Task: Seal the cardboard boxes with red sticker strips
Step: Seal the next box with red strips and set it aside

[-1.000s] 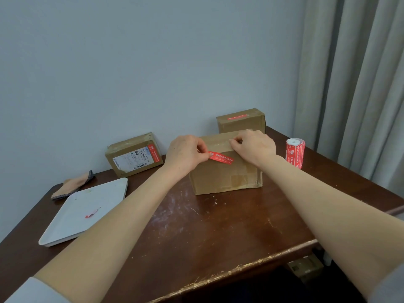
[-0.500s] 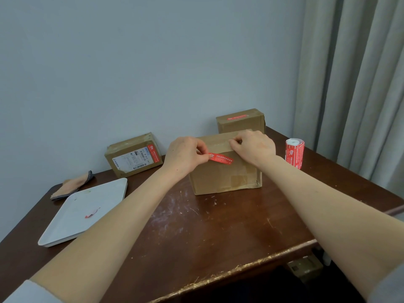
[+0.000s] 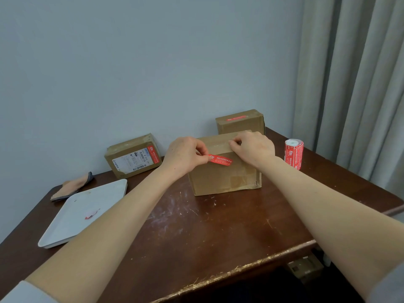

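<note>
A: What are the fingers doing?

B: The left hand [image 3: 185, 157] pinches the left end of the red sticker strip with white print [image 3: 220, 160] between thumb and forefinger, and its other fingers are curled in. The right hand [image 3: 253, 147] has its fingers bent, tips down on the top front edge of the plain brown cardboard box [image 3: 223, 178] at centre frame. I cannot tell whether it pinches anything there.

A: Where is the strip, and how does it lie?

B: It lies across the upper part of the box's front face, between the two hands. Its long axis runs left to right, dipping a little toward the right. The right end sits just below the right hand. I can't tell whether it has stuck to the cardboard.

A: What about edges and room?

B: The box stands on the dark brown scratched wooden table [image 3: 218, 232]. Bare wood runs from it down to the chipped near edge at lower frame, crossed by both forearms. An upright roll of red stickers [image 3: 294, 154] is right of the box and apart from it, near the table's right edge. A second cardboard box with a red strip on top [image 3: 239, 123] sits just behind. A third box with a white shipping label [image 3: 133, 158] leans at the wall, left of centre. The white rectangular tray [image 3: 87, 213] is well apart at lower left.
</note>
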`<state>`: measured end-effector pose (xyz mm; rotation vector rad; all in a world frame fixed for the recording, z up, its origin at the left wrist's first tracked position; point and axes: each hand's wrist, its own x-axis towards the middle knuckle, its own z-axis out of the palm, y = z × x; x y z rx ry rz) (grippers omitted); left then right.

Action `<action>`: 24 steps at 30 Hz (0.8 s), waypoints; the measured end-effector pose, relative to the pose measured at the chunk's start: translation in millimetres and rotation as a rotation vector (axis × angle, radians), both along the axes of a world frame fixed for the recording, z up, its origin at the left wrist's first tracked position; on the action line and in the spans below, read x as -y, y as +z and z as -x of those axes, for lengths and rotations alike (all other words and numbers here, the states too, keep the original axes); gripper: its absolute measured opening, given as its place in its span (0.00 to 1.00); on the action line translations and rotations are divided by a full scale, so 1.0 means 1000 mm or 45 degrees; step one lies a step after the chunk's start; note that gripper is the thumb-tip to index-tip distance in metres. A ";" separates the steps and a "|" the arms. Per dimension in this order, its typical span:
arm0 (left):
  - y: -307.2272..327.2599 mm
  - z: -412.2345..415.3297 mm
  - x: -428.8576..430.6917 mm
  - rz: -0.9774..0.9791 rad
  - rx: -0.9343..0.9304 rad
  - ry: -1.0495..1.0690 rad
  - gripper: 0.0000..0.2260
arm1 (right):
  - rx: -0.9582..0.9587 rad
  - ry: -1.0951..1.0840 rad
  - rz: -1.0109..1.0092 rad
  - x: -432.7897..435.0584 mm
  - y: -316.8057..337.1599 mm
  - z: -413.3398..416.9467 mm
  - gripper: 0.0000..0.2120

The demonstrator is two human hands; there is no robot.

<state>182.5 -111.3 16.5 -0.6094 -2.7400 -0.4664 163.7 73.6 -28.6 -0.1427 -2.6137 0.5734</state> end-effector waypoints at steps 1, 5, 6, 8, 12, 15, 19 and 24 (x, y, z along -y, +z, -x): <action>0.000 0.000 0.000 -0.004 0.003 -0.003 0.04 | 0.002 0.002 0.001 0.000 0.000 0.000 0.17; 0.001 -0.001 0.000 -0.003 0.018 -0.007 0.04 | 0.013 0.013 0.008 0.000 0.000 -0.001 0.18; 0.001 -0.001 0.000 -0.006 0.024 -0.005 0.04 | 0.014 0.014 0.009 0.000 0.000 -0.001 0.17; 0.001 -0.001 -0.001 -0.008 0.038 0.000 0.04 | 0.015 0.016 0.011 0.000 0.000 -0.002 0.17; 0.001 0.000 0.001 -0.060 0.068 -0.004 0.05 | 0.027 0.014 0.010 0.000 0.001 -0.003 0.17; 0.002 0.000 0.006 -0.177 0.112 -0.003 0.06 | 0.030 0.018 0.014 -0.001 -0.001 -0.003 0.17; 0.002 -0.001 0.011 -0.349 0.164 0.030 0.08 | 0.053 0.077 0.111 -0.003 0.003 -0.002 0.16; 0.015 0.011 0.017 -0.724 0.263 0.095 0.06 | -0.190 0.138 0.512 -0.009 0.023 -0.007 0.16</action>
